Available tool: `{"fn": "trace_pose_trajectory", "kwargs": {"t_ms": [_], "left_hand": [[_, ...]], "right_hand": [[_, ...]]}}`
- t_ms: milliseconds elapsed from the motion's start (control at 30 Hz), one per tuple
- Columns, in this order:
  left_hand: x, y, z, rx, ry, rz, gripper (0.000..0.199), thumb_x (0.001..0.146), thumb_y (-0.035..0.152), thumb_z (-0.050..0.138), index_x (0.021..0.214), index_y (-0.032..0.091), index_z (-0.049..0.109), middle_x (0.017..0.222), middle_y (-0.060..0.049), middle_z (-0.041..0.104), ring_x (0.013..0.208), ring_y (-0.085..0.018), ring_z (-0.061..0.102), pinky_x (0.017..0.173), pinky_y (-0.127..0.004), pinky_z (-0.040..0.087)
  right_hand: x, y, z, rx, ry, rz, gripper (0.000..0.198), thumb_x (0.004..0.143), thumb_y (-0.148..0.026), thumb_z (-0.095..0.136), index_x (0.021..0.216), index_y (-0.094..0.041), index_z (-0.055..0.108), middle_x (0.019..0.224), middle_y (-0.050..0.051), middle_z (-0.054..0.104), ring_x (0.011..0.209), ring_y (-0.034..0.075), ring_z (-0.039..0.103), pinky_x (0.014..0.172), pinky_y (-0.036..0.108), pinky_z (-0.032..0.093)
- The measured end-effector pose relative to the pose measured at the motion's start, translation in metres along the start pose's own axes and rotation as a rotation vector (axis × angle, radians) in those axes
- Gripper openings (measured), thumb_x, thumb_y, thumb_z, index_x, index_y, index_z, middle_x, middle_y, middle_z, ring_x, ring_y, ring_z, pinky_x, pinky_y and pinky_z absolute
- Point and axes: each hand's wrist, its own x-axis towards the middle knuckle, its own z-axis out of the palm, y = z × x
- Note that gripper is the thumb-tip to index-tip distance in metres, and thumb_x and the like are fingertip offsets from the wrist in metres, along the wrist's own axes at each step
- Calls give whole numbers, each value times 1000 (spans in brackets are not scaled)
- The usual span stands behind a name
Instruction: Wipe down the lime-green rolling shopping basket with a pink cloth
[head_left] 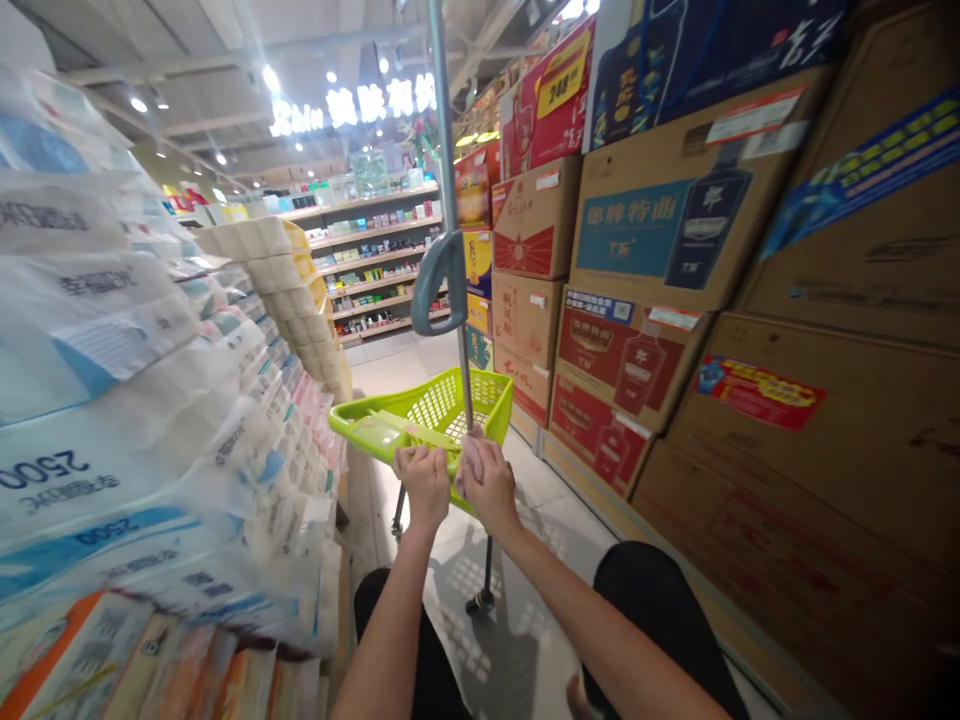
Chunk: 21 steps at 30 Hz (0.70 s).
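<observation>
A lime-green shopping cart (495, 395) with a lattice basket stands in front of me on dark legs with casters. My left hand (424, 485) is closed in a fist on its near rim. Beside it, my right hand (487, 480) is wrapped round the same near edge, with a pinkish bunched material at its fingers that I cannot make out. A long grey pole (442, 120) with a loop-shaped grey grip (442, 285) rises from the basket, its lower end hidden by my right hand. A pale green flat piece (386, 432) lies at the basket's near left.
Stacked plastic-wrapped paper packs (97, 400) line the left side, with upright packets (150, 660) low in front. Cardboard drink cartons (637, 230) are piled along the right. A tiled aisle floor (386, 375) leads to stocked shelves (382, 240) at the back.
</observation>
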Motion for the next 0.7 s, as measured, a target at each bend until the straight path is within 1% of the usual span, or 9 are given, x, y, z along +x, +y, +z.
{"fn": "trace_pose_trajectory", "kwargs": {"t_ms": [67, 133, 200, 267, 300, 367, 467, 533, 700], "left_hand": [[-3, 6, 0, -33, -19, -24, 49, 99, 35, 28, 65, 22, 61, 78, -4, 63, 96, -22, 48, 108, -52, 28], [-6, 10, -1, -70, -68, -24, 53, 100, 34, 20, 69, 22, 61, 79, -5, 63, 96, -22, 49, 109, -52, 28], [-9, 11, -2, -121, -117, -7, 56, 100, 34, 12, 80, 23, 63, 85, -5, 65, 101, -22, 50, 110, -51, 26], [-12, 12, -2, -193, -132, -28, 54, 100, 35, 8, 104, 26, 61, 92, -3, 67, 107, -21, 50, 112, -49, 25], [-13, 13, -2, -218, -137, -42, 52, 100, 36, 7, 114, 26, 56, 94, -3, 68, 109, -20, 50, 113, -48, 24], [-16, 13, 0, -235, -140, -70, 51, 99, 36, 5, 123, 27, 49, 101, -4, 68, 113, -20, 50, 115, -48, 21], [-19, 12, 1, -242, -149, -74, 50, 99, 35, 4, 125, 25, 46, 111, -6, 66, 122, -18, 48, 118, -46, 16], [-19, 10, 1, -238, -158, -51, 51, 99, 35, 2, 122, 24, 46, 117, -6, 64, 129, -16, 44, 120, -45, 14], [-19, 7, 3, -219, -192, -72, 57, 99, 36, -3, 122, 22, 47, 124, -8, 61, 134, -14, 40, 121, -45, 13]], "right_hand": [[-6, -8, -9, -27, -40, -134, 38, 83, -18, 47, 118, -21, 61, 122, 11, 60, 121, 24, 54, 105, 40, 42], [-3, -5, -18, -52, -78, -211, 35, 81, -15, 47, 110, -22, 65, 117, 9, 63, 117, 23, 56, 103, 39, 44], [5, 6, -25, -91, -97, -211, 28, 79, -16, 48, 97, -23, 68, 106, 7, 68, 103, 23, 62, 93, 38, 50], [10, 15, -27, -159, -81, -180, 24, 79, -19, 48, 90, -23, 69, 100, 5, 70, 92, 22, 65, 85, 37, 52], [10, 16, -27, -197, -64, -181, 23, 80, -19, 48, 90, -24, 69, 100, 5, 71, 90, 23, 65, 83, 37, 52], [5, 13, -28, -257, -38, -236, 26, 80, -19, 48, 94, -25, 69, 104, 5, 71, 94, 24, 64, 86, 38, 51], [-4, 5, -32, -253, -62, -379, 30, 81, -17, 49, 102, -26, 68, 109, 5, 71, 103, 25, 63, 93, 40, 49], [-6, 3, -35, -221, -88, -422, 30, 82, -18, 49, 102, -26, 68, 110, 4, 71, 102, 24, 63, 92, 40, 49], [-11, -4, -28, -312, -40, -345, 28, 84, -20, 48, 102, -25, 69, 106, 7, 71, 96, 27, 63, 83, 41, 51]]}}
